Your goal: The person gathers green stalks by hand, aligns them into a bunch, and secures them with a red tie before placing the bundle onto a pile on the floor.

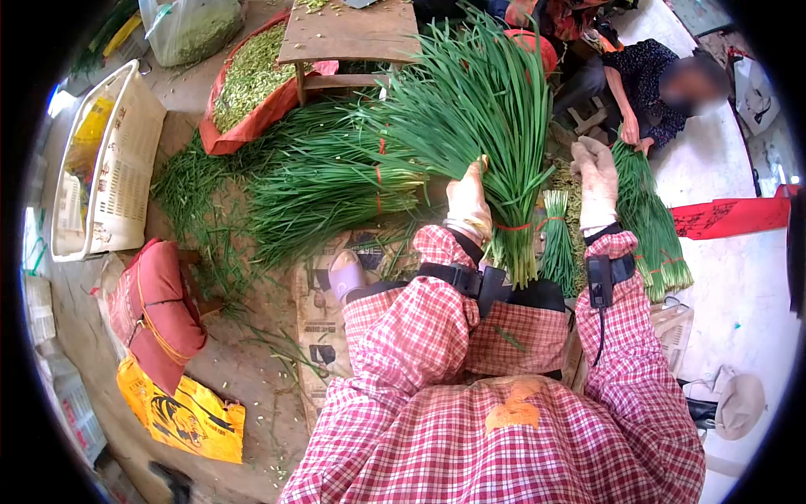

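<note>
A big bunch of garlic chives fans out away from me, its pale stem ends near my lap and a red band around it low down. My left hand, in a light glove, is closed around its left side. To the right of the bunch, my gloved right hand is held apart from it, fingers loosely bent and nothing visible in them. A smaller banded bundle stands between my forearms. Further banded chives lie to the right, beside a co-worker's hands.
Piles of banded chives lie on the floor at left, below a wooden stool and a red sack of trimmings. A white crate, a tied red cushion and a yellow bag are farther left. A co-worker sits at right.
</note>
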`<state>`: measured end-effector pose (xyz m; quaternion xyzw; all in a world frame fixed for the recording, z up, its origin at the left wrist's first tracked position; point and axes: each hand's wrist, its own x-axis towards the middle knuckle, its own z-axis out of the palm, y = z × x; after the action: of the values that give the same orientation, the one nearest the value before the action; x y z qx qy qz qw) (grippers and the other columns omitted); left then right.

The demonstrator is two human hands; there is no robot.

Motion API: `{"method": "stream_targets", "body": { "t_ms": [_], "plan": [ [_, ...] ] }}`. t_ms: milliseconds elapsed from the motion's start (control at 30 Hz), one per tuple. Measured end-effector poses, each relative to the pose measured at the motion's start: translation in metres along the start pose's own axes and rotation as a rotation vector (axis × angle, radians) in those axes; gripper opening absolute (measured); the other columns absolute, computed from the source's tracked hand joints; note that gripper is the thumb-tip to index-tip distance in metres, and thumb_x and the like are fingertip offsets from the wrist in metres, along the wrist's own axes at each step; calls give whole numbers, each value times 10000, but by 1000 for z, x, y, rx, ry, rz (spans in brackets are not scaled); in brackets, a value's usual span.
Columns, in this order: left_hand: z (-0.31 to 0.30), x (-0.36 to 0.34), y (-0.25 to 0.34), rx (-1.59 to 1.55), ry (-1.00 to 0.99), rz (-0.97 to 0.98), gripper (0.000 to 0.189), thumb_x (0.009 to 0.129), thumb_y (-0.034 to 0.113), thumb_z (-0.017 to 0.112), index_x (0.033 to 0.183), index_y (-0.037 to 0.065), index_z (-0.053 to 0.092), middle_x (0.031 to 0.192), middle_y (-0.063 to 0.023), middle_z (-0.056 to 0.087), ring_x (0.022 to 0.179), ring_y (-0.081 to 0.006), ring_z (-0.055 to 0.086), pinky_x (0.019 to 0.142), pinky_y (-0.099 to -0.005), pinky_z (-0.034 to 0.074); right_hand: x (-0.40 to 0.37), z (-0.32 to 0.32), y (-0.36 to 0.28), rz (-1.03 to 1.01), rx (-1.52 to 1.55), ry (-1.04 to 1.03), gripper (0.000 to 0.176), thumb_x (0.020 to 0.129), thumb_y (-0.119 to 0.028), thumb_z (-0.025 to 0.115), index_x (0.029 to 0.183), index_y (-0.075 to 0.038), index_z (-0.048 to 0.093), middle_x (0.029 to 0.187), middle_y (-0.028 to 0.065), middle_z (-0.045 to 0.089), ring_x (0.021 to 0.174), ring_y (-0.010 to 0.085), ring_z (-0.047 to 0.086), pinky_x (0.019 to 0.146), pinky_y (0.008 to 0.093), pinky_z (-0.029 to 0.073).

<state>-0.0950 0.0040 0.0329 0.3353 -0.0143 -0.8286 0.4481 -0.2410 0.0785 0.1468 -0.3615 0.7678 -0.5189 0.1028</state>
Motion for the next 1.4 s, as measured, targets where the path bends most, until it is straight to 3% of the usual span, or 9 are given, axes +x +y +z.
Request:
{"method": "stream_targets", "body": {
  "t_ms": [233,567,700,867,1033,1067,1100,1267,1400],
  "plan": [
    [6,-12,11,-1,-42,-40,258,879,89,711,1101,-22,639,1015,-85,688,841,-190,635,767,-353,538,-21,55,-98,-621,-384,-289,292,840,-195,742,1102,-75,698,911,78,691,751,171,653,695,286,530],
    [11,-17,16,61,40,116,345,838,87,739,1126,-61,618,1012,-118,685,843,-234,645,781,-360,538,40,64,-116,-748,-865,-440,277,920,-364,607,932,-102,696,864,110,700,860,271,693,775,385,536],
    [2,-3,12,133,86,204,413,820,177,766,1110,-73,611,1015,-151,671,834,-256,636,759,-387,541,56,-21,-138,-16,-601,-430,156,918,-222,641,930,-82,710,808,58,699,768,215,672,725,277,529],
    [0,4,19,-184,-137,-202,307,901,182,650,1100,-52,652,1022,-115,695,848,-238,675,785,-381,562,24,-31,-41,43,-943,-894,929,833,-446,675,1523,20,263,1547,260,338,1447,331,333,1169,374,280],
    [7,-5,18,-235,-272,-217,336,997,316,524,1172,53,636,1101,-91,705,979,-241,669,957,-419,515,7,20,15,-486,-627,-723,451,895,-267,624,1202,63,605,1158,215,646,1062,288,631,943,366,489],
    [16,-19,30,-285,-279,-216,344,997,327,526,1175,54,636,1110,-96,703,1002,-240,662,976,-420,502,-1,40,-16,272,-6,-610,389,880,-206,654,1182,37,618,1039,151,694,899,244,669,843,345,526],
    [20,-26,37,-334,-287,-213,353,997,338,529,1177,55,637,1119,-101,700,1026,-240,656,994,-422,489,3,49,-26,262,-126,-465,353,862,-145,674,1170,20,624,996,112,713,831,228,672,813,331,532],
    [-4,16,23,-401,-39,-135,538,923,425,652,1320,83,530,1328,-80,585,1299,-230,451,1120,-442,310,23,36,-15,-156,-156,-252,376,842,-168,696,1175,-8,620,1027,143,721,896,277,692,837,357,531],
    [25,-20,25,127,-479,163,495,870,258,747,1298,102,552,1269,-45,604,1199,-191,512,1057,-385,365,-4,47,-24,-425,-363,-251,414,854,-188,706,1206,-7,585,1008,135,719,899,304,693,835,357,533]
  ]
}}
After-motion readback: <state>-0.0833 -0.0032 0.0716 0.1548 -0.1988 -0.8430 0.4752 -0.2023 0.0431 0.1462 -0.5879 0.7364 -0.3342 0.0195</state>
